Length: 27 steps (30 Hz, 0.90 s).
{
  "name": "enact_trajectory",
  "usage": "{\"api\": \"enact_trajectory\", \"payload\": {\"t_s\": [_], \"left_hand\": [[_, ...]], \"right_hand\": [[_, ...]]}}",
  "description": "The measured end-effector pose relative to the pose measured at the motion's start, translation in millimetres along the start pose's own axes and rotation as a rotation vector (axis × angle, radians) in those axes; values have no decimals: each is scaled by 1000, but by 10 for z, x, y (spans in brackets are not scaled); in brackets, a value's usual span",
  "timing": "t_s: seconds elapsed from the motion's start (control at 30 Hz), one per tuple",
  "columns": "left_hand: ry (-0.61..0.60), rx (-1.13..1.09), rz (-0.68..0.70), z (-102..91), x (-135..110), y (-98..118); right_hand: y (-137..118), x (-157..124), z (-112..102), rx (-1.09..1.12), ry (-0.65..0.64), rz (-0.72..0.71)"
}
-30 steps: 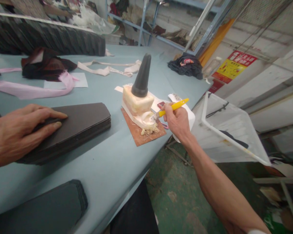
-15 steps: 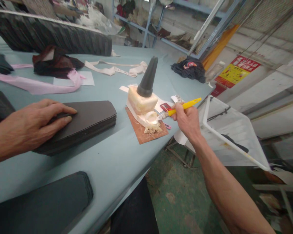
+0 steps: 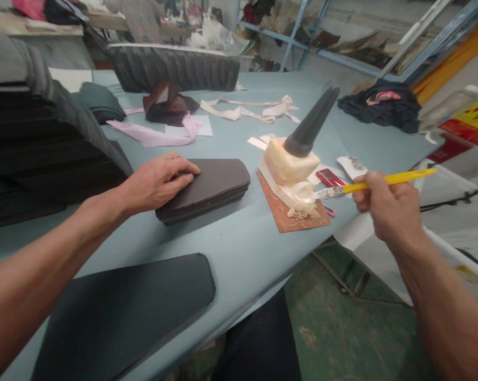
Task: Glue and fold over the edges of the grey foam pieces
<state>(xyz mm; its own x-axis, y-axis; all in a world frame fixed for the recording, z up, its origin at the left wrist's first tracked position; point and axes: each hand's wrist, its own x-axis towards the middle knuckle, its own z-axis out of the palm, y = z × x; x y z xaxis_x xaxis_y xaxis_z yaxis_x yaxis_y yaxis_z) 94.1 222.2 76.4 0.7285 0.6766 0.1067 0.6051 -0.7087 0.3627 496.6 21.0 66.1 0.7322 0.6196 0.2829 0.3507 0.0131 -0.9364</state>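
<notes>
My left hand [image 3: 155,181] lies flat, fingers stretched out, on a stack of dark fabric pieces [image 3: 213,185] on the blue-grey table [image 3: 242,254]. My right hand [image 3: 387,209] is closed round a yellow-handled brush [image 3: 376,183]. The brush tip touches the white paste at the front of a cream glue pot [image 3: 288,169] with a black cone-shaped top [image 3: 312,124]. The pot stands on a brown board [image 3: 292,214] near the table's right edge.
Another dark fabric piece [image 3: 127,312] lies at the near edge. A tall pile of dark pieces [image 3: 36,148] rises at left. Pink [image 3: 155,135] and white strips [image 3: 246,110], a dark cloth heap [image 3: 384,108] and a red object [image 3: 331,178] lie farther back. Green floor is at right.
The camera has turned left and pulled back, so the tall pile at left has come into view. My right hand has drawn the brush slightly back from the pot. The left hand stays on the stack.
</notes>
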Motion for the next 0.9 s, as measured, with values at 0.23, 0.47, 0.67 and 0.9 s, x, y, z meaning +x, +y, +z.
{"api": "enact_trajectory", "payload": {"t_s": [0.23, 0.47, 0.67, 0.9], "left_hand": [[-80, -63, 63, -100, 50, -109], [-149, -200, 55, -172, 89, -218], [-189, -363, 17, -208, 96, -259], [-169, -347, -66, -225, 89, -153]], "right_hand": [[-473, -371, 480, 118, -37, -115], [-700, -734, 1213, 350, -180, -74], [-804, -1089, 1699, 345, -407, -106], [-844, -1228, 1887, 258, -563, -177]]}}
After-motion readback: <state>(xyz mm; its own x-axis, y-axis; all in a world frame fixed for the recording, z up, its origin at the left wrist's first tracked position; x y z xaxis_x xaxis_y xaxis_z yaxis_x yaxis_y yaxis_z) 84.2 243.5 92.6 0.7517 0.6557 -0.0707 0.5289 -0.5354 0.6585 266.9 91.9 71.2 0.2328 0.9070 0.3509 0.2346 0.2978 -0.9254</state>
